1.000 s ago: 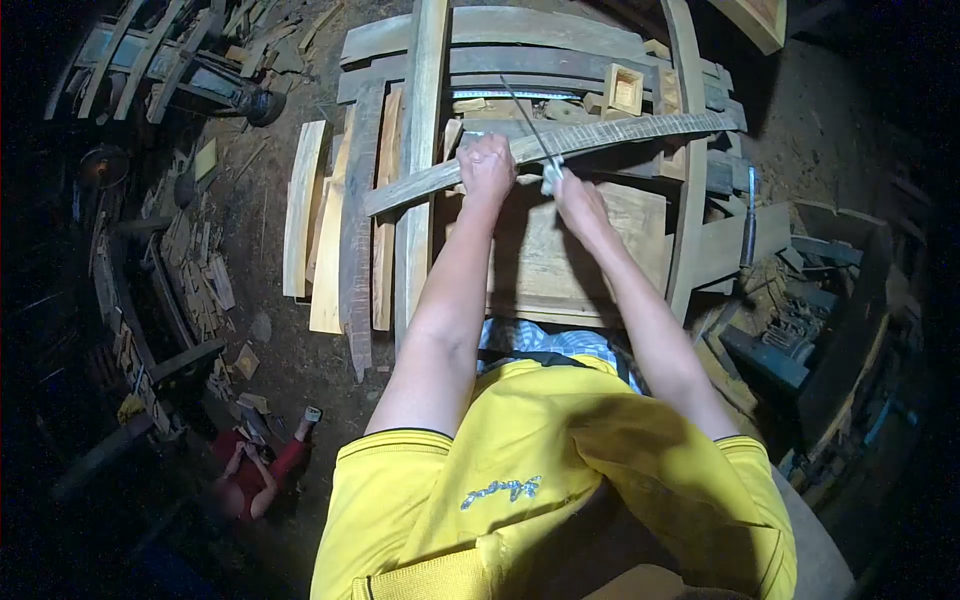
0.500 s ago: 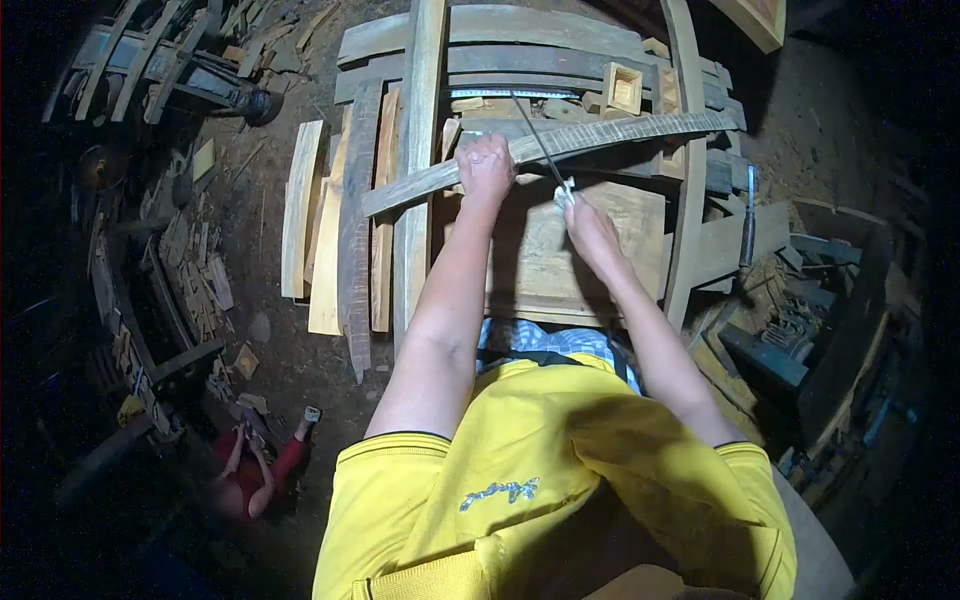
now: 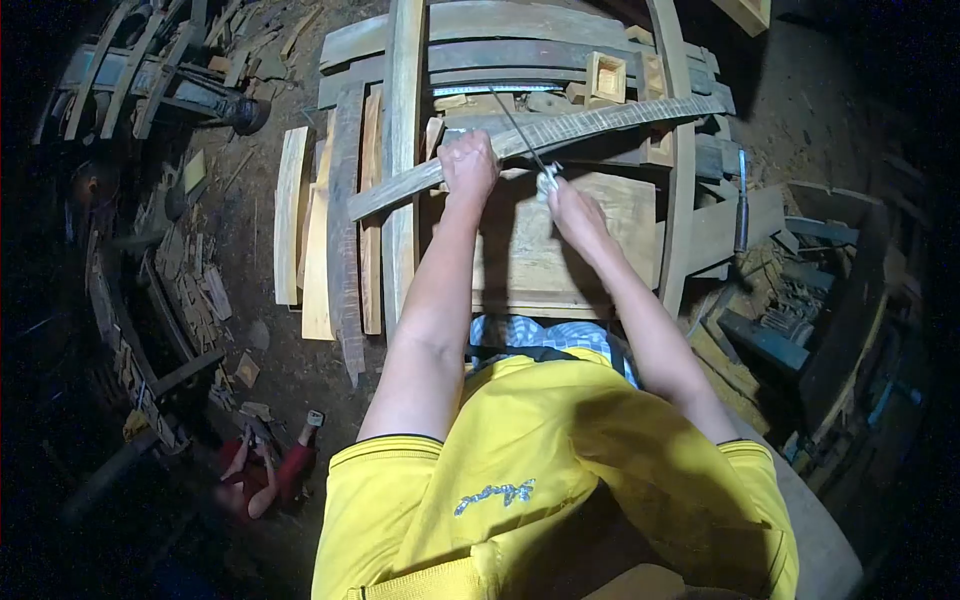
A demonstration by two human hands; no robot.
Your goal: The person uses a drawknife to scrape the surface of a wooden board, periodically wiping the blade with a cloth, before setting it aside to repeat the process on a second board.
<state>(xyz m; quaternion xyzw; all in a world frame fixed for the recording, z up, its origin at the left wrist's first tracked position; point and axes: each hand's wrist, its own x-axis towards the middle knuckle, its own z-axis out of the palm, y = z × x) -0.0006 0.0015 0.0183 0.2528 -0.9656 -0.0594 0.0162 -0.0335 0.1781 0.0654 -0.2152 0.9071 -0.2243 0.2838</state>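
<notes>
A long, slightly curved wooden strip point(image 3: 610, 124) with many crosswise lines lies at a slant over two upright-running beams. My left hand point(image 3: 468, 163) is closed over its left part and presses on it. In my right hand point(image 3: 578, 212) is a thin, dark, long-bladed tool point(image 3: 515, 125), which looks like a handsaw seen edge-on. Its handle point(image 3: 547, 181) is wrapped in something whitish. The blade crosses the strip just right of my left hand and points up and left. Whether its edge sits in a cut is too small to tell.
Below the strip lies a wide board point(image 3: 560, 235). A small square wooden box point(image 3: 606, 77) stands beyond it. Loose planks point(image 3: 290, 215) lean at left. A blue-handled tool point(image 3: 742, 200) and a motor-like machine point(image 3: 785, 325) are at right. Another person point(image 3: 250, 475) sits lower left.
The whole view has shifted slightly, so the bench and hands appear a little further left. Both hands keep their holds, and the blade still crosses the strip at nearly the same place.
</notes>
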